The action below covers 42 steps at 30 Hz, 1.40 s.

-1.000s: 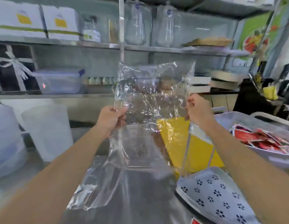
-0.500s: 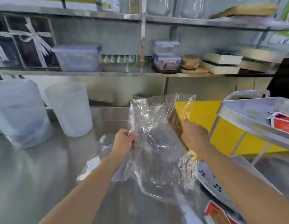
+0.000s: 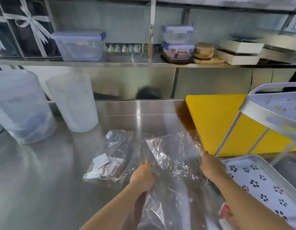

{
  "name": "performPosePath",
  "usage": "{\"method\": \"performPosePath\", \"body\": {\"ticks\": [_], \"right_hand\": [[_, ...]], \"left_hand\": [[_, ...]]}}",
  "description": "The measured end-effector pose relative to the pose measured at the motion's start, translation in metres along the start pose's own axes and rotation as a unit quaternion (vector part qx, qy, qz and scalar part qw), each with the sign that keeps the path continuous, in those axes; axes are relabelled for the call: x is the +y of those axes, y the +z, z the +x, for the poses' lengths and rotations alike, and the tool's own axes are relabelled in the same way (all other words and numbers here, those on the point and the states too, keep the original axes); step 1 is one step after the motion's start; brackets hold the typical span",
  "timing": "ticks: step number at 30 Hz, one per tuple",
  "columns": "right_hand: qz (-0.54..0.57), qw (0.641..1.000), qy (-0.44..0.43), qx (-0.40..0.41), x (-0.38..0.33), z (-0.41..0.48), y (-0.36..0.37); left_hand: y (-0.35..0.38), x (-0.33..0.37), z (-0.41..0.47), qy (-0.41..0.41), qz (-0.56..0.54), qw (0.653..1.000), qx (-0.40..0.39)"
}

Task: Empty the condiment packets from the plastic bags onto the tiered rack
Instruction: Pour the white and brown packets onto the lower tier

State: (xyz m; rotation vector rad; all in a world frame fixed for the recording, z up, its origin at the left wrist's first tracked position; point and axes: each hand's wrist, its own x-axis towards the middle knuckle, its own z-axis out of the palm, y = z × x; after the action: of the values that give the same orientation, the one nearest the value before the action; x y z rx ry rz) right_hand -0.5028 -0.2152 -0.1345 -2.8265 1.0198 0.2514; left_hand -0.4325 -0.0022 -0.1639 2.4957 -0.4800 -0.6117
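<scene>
At far left of a stainless steel counter [image 3: 36, 180], two frosted plastic tubs [image 3: 72, 103] stand against the backsplash, clear of the work area. Just right of them lies a clear plastic bag [image 3: 109, 156] flat on the steel, white condiment packets [image 3: 100, 161] visible inside it, apparently waiting its turn. At centre, a person's left hand [image 3: 143, 175] is closed on one edge of a second, crumpled clear bag [image 3: 173, 163], while the right hand [image 3: 211, 165] pinches the opposite edge; the pair hold it spread low over the counter. This bag looks empty, which suggests it is being laid aside rather than tipped out. To the right, a yellow cutting board [image 3: 215, 123] leans behind the grey tiered rack [image 3: 260, 178], whose perforated lower tray sits within easy reach. Red packets [image 3: 226, 213] show at the bottom right edge.
</scene>
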Motion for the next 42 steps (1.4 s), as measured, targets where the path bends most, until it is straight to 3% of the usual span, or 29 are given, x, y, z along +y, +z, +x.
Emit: {"method": "performPosePath", "body": {"ticks": [3, 6, 11, 14, 16, 19, 22, 29, 33, 35, 37, 38, 42], "right_hand": [[-0.094, 0.995, -0.029, 0.009, -0.006, 0.000, 0.002], [-0.161, 0.983, -0.060, 0.064, -0.020, 0.000, -0.004], [-0.016, 0.977, -0.187, 0.104, -0.077, 0.004, -0.015], [0.077, 0.964, -0.246, 0.057, -0.118, -0.003, -0.009], [0.083, 0.948, -0.307, 0.029, -0.141, -0.011, 0.004], [0.043, 0.928, -0.371, -0.013, -0.165, -0.018, 0.028], [0.010, 0.923, -0.377, -0.078, -0.178, -0.019, 0.051], [-0.059, 0.914, -0.386, -0.106, -0.183, -0.011, 0.072], [-0.042, 0.912, -0.396, -0.096, -0.182, -0.013, 0.073], [-0.037, 0.914, -0.395, -0.088, -0.180, -0.013, 0.075], [-0.036, 0.915, -0.392, -0.091, -0.175, -0.012, 0.078], [-0.038, 0.915, -0.391, -0.098, -0.175, -0.012, 0.078], [-0.034, 0.916, -0.381, -0.124, -0.174, -0.012, 0.074]], "left_hand": [[0.002, -0.003, 0.001, -0.004, 0.070, 0.997, -0.030], [-0.007, -0.005, 0.005, 0.019, 0.111, 0.994, -0.003], [-0.039, -0.014, 0.010, 0.070, 0.144, 0.976, 0.148], [-0.053, -0.038, 0.017, 0.057, 0.164, 0.963, 0.207], [-0.055, -0.059, 0.020, 0.037, 0.173, 0.957, 0.232], [-0.053, -0.086, 0.018, -0.019, 0.194, 0.963, 0.184], [-0.048, -0.103, 0.013, -0.066, 0.215, 0.967, 0.123], [-0.055, -0.108, 0.012, -0.065, 0.243, 0.956, 0.151], [-0.092, -0.108, 0.014, -0.101, 0.072, 0.973, 0.194], [-0.114, -0.119, 0.014, -0.129, -0.160, 0.953, 0.222], [-0.132, -0.131, 0.016, -0.138, -0.426, 0.866, 0.222], [-0.140, -0.141, 0.016, -0.152, -0.499, 0.827, 0.212], [-0.150, -0.167, 0.005, -0.216, -0.665, 0.692, 0.181]]}}
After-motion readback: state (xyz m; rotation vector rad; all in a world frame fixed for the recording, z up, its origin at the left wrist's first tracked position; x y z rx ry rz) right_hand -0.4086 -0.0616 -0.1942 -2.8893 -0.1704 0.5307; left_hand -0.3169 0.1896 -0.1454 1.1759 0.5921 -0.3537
